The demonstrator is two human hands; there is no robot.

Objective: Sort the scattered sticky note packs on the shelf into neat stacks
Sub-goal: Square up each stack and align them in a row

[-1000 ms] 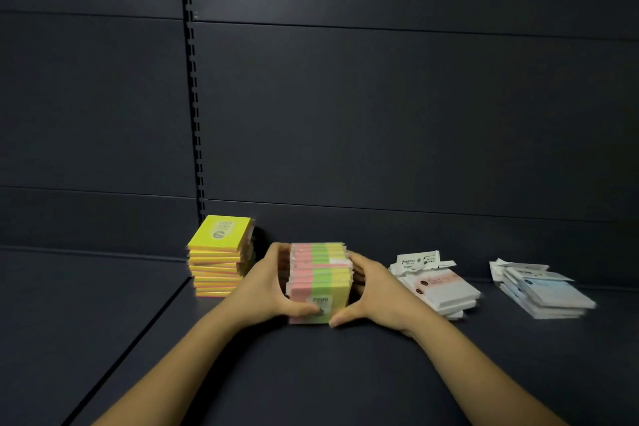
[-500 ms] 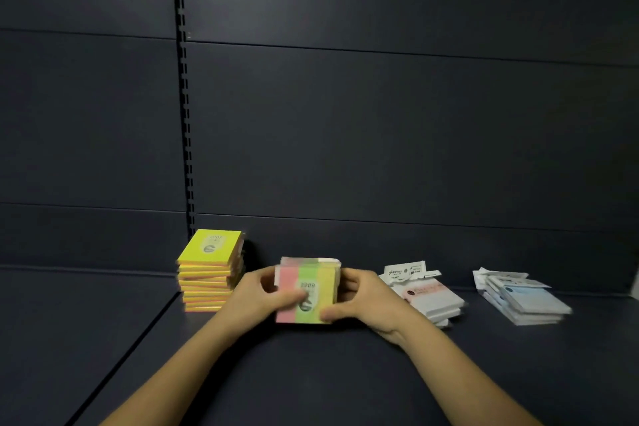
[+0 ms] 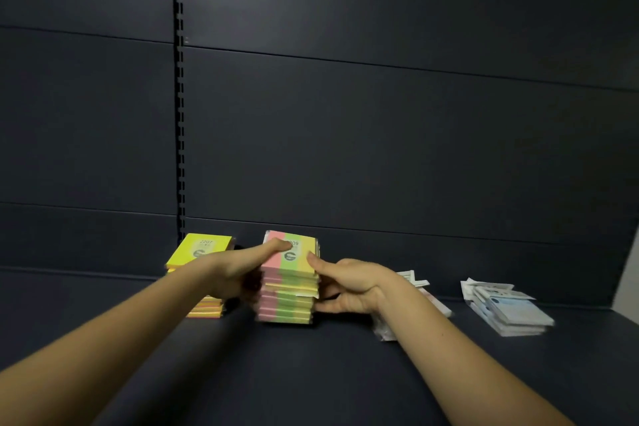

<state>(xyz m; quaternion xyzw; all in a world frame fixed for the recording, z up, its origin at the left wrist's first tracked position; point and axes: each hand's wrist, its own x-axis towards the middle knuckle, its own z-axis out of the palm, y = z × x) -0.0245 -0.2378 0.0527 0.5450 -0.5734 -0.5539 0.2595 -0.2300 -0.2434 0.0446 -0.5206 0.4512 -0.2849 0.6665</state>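
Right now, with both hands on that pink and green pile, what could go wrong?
The striped stack is tall and its layers look uneven, so it might topple if the left hand and right hand squeeze unevenly. The yellow stack sits close beside it; a sideways shove might knock that over too.

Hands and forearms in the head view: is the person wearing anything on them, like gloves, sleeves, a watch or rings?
Nothing worn shows. The left hand and right hand are bare, with no gloves, and no rings can be made out. Both forearms are bare up to the frame's lower edge, with no sleeve or cuff in view. Neither wrist carries a watch, band or strap. No markings are visible.
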